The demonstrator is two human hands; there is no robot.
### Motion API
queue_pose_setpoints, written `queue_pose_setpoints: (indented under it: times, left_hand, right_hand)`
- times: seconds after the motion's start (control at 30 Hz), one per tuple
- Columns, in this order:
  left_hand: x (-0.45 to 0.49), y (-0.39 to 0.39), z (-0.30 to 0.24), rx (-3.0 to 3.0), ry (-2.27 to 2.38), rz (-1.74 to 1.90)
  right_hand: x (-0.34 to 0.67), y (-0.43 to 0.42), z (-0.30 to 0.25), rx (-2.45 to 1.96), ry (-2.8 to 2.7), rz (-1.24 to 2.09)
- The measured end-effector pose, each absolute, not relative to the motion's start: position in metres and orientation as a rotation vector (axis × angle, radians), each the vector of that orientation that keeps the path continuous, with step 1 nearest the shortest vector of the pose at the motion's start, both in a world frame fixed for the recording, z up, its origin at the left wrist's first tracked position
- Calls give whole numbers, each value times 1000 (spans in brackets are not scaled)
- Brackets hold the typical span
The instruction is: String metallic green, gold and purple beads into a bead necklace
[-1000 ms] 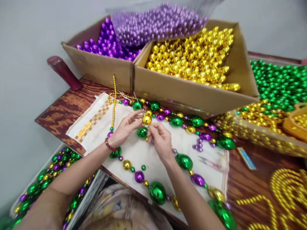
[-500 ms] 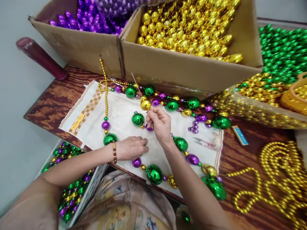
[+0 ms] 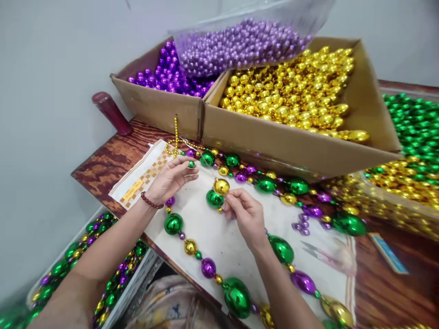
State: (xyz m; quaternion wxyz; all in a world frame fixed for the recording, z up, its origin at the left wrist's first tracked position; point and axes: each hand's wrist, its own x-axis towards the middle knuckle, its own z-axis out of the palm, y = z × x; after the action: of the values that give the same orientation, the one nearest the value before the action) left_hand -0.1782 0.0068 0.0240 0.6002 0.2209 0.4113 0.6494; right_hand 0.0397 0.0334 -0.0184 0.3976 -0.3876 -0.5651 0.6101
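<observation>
My reddish-brown wood-grain counter (image 3: 98, 160) carries the brown cardboard box of shiny gold beads (image 3: 274, 140) at the rear. In front of the box, a flat white fabric cloth (image 3: 248, 269) supports the long strand of glossy green, purple and gold beads (image 3: 208, 267). Keep that strand flat and untwisted on the cloth so it does not drag on the work.

To place a bead well, hold the thin straight needle or wire steady, tip free. Align the bead's hole with the tip before pushing; a skewed approach would probably slip off.

Pose: my left hand (image 3: 169, 180) is raised above the cloth, palm turned inward, thumb and forefinger clamped on the small round green bead (image 3: 191, 164), other fingers loosely extended. My right hand (image 3: 245, 212) is lower, wrist bent inward, thumb and forefinger together at the lower edge of the shiny round gold bead (image 3: 221, 186); what they pinch is too fine to tell. From this bead the needle or wire (image 3: 210, 169) slants up toward my left side, apart from the green bead.
</observation>
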Motion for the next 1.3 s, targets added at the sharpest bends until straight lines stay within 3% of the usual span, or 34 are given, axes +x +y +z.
queue_pose_setpoints:
  times: [0.63, 1.3]
  left_hand:
    - [-180, 25, 22, 126, 788, 1586]
    - [-178, 35, 24, 369, 878, 1709]
  right_hand:
    - [44, 32, -12, -1036, -1667, 1451]
    - [41, 38, -10, -1046, -1662, 1414]
